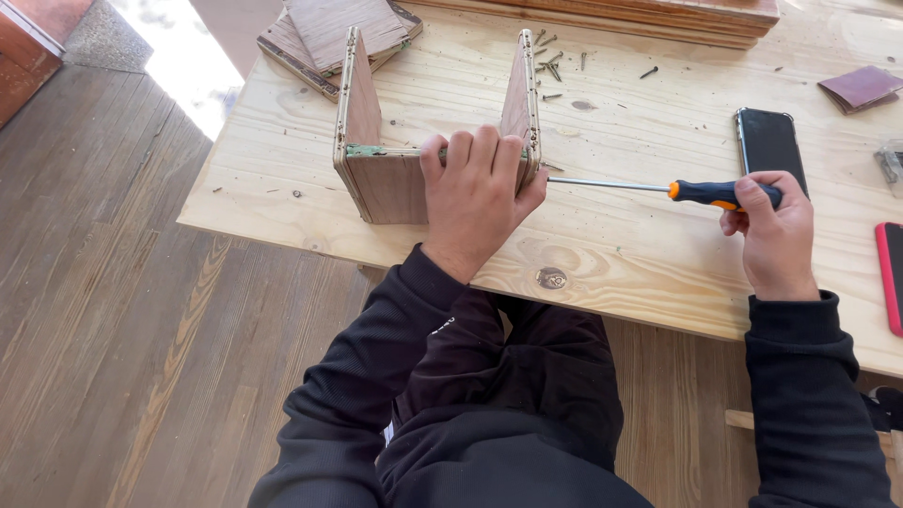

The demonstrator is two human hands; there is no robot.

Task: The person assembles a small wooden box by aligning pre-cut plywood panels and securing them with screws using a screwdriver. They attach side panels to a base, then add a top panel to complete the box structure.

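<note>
While our left hand (478, 193) clamps its fingers over the near corner of one three-sided wooden frame (386, 179) at the tabletop (611, 254) edge, our right hand (773, 226) wraps its fingers tight around one orange-and-black screwdriver (658, 188), its tip touching the frame's right panel. At twelve o'clock lie roughly ten loose screws (553, 66); at two o'clock, one dark phone (769, 141) and one sandpaper piece (861, 87).
</note>
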